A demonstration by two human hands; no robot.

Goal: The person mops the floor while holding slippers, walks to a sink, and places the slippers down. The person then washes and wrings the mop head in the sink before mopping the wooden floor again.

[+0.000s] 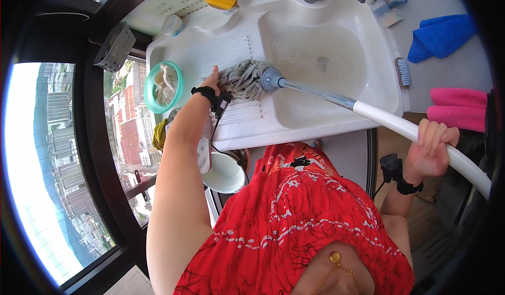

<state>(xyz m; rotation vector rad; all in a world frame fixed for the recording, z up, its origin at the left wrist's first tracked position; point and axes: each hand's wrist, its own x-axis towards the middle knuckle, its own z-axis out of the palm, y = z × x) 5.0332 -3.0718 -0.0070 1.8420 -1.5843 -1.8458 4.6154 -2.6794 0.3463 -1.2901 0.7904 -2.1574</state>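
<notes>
- Mop head [239, 79] is laid on the ribbed drainboard [251, 112], left of the sink basin [368, 58].
- Its left edge is touched by the left hand [212, 78]; whether strands are pinched cannot be told.
- White handle [386, 119] is clasped in the right hand [434, 143], fingers wrapped around it.
- Pale cloth [168, 84] is held in a green tub [180, 87], left of the mop head.

The mop [320, 94] lies slantwise across the white sink [326, 132]: its grey strand head [242, 82] sits bunched and twisted on the ribbed washboard [247, 111] toward the left edge, its blue-grey socket [270, 79] reaches the basin [315, 42], and its metal-and-white handle [386, 119] runs out over the front right corner.
</notes>
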